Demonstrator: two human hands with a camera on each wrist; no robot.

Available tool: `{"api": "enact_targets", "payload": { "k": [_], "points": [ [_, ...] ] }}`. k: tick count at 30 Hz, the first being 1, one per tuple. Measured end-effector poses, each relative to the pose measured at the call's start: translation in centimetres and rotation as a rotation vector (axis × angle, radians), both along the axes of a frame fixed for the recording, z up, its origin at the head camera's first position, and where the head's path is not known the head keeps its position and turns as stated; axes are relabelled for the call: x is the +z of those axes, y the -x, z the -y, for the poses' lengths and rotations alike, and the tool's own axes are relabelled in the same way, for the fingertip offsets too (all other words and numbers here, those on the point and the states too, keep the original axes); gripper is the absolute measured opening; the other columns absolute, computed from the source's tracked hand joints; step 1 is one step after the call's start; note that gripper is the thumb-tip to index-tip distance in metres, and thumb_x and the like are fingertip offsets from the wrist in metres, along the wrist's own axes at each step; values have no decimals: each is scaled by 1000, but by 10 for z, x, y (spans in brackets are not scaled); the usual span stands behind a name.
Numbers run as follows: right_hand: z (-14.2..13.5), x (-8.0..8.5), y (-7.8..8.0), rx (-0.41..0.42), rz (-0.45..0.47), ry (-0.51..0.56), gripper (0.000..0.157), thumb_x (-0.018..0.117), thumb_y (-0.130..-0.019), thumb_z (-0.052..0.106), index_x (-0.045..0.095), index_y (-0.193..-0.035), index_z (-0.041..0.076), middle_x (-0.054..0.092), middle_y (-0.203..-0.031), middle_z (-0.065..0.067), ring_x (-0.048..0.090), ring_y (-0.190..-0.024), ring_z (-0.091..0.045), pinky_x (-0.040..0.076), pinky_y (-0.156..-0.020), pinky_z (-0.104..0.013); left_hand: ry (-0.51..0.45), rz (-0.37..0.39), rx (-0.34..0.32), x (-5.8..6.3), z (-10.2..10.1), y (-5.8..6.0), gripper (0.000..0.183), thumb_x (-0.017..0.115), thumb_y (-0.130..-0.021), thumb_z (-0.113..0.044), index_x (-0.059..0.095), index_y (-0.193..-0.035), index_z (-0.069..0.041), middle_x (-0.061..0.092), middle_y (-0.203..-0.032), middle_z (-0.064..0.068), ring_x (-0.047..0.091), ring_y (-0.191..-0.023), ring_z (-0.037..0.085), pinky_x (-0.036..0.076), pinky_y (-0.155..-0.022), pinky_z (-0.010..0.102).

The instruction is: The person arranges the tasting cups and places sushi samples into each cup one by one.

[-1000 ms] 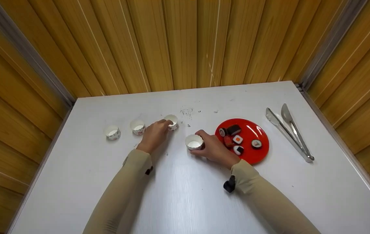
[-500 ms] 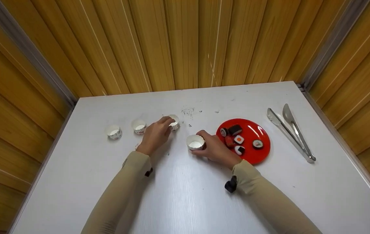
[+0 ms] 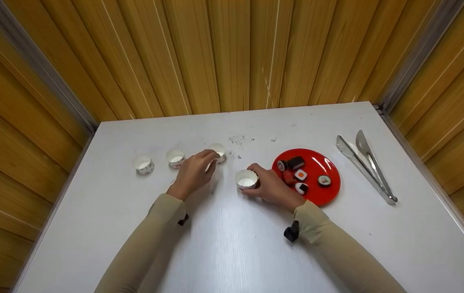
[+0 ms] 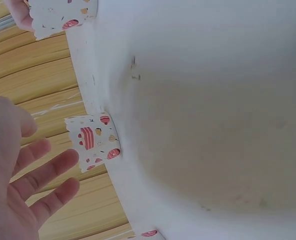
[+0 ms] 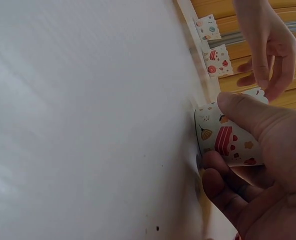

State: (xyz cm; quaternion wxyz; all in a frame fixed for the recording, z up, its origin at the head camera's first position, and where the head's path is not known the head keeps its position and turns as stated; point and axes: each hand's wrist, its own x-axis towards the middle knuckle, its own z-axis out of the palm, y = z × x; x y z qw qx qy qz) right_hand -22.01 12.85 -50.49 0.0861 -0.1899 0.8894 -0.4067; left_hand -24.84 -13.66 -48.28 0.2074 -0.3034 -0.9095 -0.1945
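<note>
White paper baking cups with cake prints stand upright on the table. My right hand [image 3: 272,188] holds the nearest baking cup [image 3: 246,179] between thumb and fingers; in the right wrist view the thumb lies along that cup's printed side [image 5: 226,140]. My left hand [image 3: 194,171] hovers just in front of another baking cup [image 3: 219,149]. In the left wrist view, its fingers are loosely bent and spread, apart from that cup [image 4: 93,141]. Two more baking cups, one at the far left [image 3: 144,166] and one beside the left hand [image 3: 175,158], complete the back row.
A red plate [image 3: 325,193] with several small sushi pieces [image 3: 296,162] sits right of the right hand, partly under its wrist. Metal tongs [image 3: 368,171] lie farther right, spread open. Yellow wood-look walls [image 3: 232,57] border the white table [image 3: 223,244].
My left hand's fingers have lifted off the baking cup at the back and drawn slightly toward me. My right hand keeps its hold on the nearest cup. The head view has shifted slightly.
</note>
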Motion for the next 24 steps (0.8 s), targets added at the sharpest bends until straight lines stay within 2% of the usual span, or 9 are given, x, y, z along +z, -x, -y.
{"api": "enact_targets", "payload": {
  "k": [9,17,24],
  "points": [
    [-1,2,-3,17,-12,-18,55,88,-84,27,55,-126,14,70,-115,-4,65,-101,-20,54,-93,-42,0,-30,-46,5,1,-12,21,67,-98,-6,72,-119,-6,69,-126,10,72,-100,25,60,-81,38],
    [-1,2,-5,15,10,-10,54,88,-84,28,55,-126,18,71,-115,-3,65,-101,-19,54,-94,-43,-13,-37,-75,7,2,-20,24,72,-93,-1,72,-117,-6,70,-123,10,72,-103,25,59,-85,37],
    [-2,2,-6,38,8,6,54,88,-84,27,55,-126,19,71,-114,-1,64,-101,-19,53,-95,-43,-28,-35,-113,9,-1,-27,23,69,-94,1,72,-116,-6,71,-122,10,71,-107,24,58,-87,37]
  ]
}}
